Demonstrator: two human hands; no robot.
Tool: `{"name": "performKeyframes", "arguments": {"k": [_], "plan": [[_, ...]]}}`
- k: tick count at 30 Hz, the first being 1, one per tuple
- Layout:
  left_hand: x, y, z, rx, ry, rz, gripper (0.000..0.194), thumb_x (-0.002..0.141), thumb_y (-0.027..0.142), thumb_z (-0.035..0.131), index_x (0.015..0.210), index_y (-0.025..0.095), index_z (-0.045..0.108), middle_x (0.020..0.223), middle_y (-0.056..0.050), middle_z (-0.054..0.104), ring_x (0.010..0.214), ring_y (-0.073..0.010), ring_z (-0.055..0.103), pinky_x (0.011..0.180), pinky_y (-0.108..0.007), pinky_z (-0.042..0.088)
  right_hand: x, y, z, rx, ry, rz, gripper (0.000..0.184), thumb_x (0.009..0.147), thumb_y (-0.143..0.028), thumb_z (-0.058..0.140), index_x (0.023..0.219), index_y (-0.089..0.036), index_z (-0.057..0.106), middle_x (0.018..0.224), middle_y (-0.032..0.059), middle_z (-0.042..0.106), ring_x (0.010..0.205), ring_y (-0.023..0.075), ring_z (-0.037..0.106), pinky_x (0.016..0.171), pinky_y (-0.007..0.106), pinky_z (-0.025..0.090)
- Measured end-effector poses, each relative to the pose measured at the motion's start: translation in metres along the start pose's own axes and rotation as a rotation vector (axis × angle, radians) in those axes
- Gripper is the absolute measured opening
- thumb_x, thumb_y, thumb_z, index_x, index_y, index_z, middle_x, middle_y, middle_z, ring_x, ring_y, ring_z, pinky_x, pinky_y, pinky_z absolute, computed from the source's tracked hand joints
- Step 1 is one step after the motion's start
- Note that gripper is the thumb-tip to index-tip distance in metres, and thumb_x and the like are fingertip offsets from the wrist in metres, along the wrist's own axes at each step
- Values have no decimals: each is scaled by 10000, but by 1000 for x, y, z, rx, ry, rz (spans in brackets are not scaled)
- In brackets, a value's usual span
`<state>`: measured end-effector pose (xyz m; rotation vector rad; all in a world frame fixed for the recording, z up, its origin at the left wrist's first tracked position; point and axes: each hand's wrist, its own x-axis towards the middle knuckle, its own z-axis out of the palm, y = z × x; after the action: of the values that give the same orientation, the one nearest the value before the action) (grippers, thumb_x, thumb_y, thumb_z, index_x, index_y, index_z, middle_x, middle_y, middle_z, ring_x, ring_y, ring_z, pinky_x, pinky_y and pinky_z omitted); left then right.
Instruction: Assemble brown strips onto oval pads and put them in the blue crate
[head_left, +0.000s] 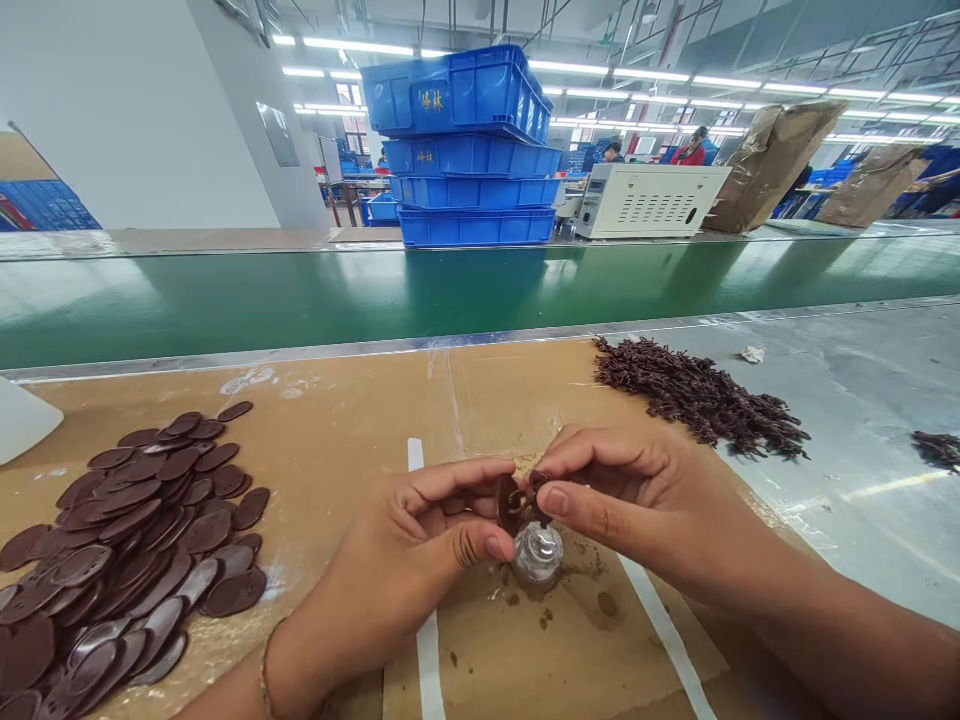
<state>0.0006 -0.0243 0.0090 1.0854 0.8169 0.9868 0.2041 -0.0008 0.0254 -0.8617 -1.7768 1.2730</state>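
Observation:
My left hand [420, 540] pinches a small brown oval disc [508, 503] on edge between thumb and fingers. My right hand [622, 500] pinches a small dark brown piece [537, 484] right against that disc. Both hands meet just above a small clear glass pot [538, 552] standing on the brown board [352, 430]. A heap of brown oval discs [127, 550] lies to the left. A pile of small dark brown twig-like pieces [697, 395] lies to the upper right.
A green conveyor belt [300, 295] runs across behind the board. Stacked blue crates [469, 150], a white machine box [649, 200] and wrapped cardboard bundles [772, 160] stand beyond it. People work far back. Grey tabletop [862, 470] lies on the right, with a smaller dark pile [937, 450].

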Motion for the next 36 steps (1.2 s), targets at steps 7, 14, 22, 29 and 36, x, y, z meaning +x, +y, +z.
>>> {"name": "performKeyframes", "arguments": {"k": [7,14,22,29,36], "plan": [[0,-1,-2,27,5,21,265,754,223,790,998,325,769,871,15,777,834,-135,687,793,-234,543,-1,-1,0,-50,8,-20,81,833,-276,715,870,-205,726,831,30,709,767,158,654,694,276,525],[-1,-3,-3,15,-10,22,274,774,206,774,1007,350,762,868,32,778,820,-110,678,789,-211,532,-2,3,2,-46,7,-37,70,843,-263,708,889,-215,727,844,22,710,780,149,655,703,273,518],[-1,-4,-3,9,-4,17,259,764,216,783,999,322,763,786,31,751,785,-105,662,778,-207,528,0,0,3,-141,9,-137,39,838,-205,698,870,-192,717,813,32,719,762,154,668,717,290,521],[0,-5,-2,-9,6,-5,243,746,221,793,980,282,763,753,25,743,767,-115,665,762,-216,531,-3,0,5,-172,9,-162,24,825,-165,689,820,-182,705,776,14,701,715,128,652,674,259,508],[-1,-8,-4,66,10,1,231,750,271,789,980,284,776,743,19,733,758,-129,661,783,-232,519,-2,4,6,-36,-46,26,141,831,-235,687,712,-165,658,726,23,675,656,125,605,620,261,485]]}}
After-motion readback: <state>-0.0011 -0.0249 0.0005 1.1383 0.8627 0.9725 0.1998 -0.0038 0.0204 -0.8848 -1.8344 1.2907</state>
